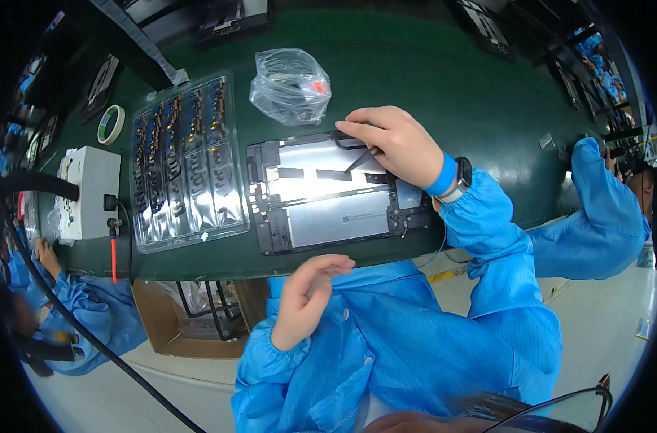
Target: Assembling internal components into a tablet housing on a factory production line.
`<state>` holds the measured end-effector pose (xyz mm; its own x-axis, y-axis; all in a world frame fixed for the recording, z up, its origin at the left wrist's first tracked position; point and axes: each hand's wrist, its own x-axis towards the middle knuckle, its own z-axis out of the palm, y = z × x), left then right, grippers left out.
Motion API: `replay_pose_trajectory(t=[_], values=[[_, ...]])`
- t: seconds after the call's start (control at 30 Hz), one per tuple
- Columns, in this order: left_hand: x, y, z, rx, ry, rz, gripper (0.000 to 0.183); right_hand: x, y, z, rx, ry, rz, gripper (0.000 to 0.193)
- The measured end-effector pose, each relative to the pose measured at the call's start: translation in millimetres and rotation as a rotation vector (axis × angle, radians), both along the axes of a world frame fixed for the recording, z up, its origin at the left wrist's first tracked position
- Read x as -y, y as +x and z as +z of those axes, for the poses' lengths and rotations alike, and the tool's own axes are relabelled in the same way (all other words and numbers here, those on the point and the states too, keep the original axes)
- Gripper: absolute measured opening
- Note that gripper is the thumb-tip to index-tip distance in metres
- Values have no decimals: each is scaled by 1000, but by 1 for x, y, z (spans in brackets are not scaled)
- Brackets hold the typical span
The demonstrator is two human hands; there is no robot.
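An opened tablet-like device (328,220) lies on the green bench in front of me, its silver battery panels and dark circuit parts exposed. Over its upper right part, my right hand (393,141) is closed around dark, pointed tweezers (362,160). Their tip points down at the black strips across the upper silver panel. My left hand (309,296) is off the device, just below the bench's front edge. Its fingers stretch loosely to the right with the thumb apart, and nothing shows in it.
Left of the device sits a clear plastic tray (187,166) with rows of small circuit parts. A clear bag (291,86) lies behind the device. Farther left are a tape roll (111,124) and a white box (90,191). A cardboard box (159,328) stands below. Co-workers in blue sit either side.
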<state>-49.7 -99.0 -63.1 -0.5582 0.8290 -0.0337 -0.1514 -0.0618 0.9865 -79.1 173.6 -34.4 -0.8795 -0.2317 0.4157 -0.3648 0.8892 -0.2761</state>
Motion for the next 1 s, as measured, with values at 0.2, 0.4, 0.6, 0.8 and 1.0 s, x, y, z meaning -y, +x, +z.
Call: replay_pose_trajectory(t=[0.2,0.4,0.6,0.8,1.0], values=[[1,7,-6,770,82,25,47,7,-9,-16,-3,136,-10,34],[-3,11,-8,858,135,104,45,13,-16,-7,127,190,1,34],[-8,23,-16,509,83,96,34,17,-1,-3,167,99,-14,39],[-65,32,-15,683,436,533,26,12,-12,9,366,3,53,34],[-92,29,16,487,515,624,37,13,16,44,-22,-243,-58,39]])
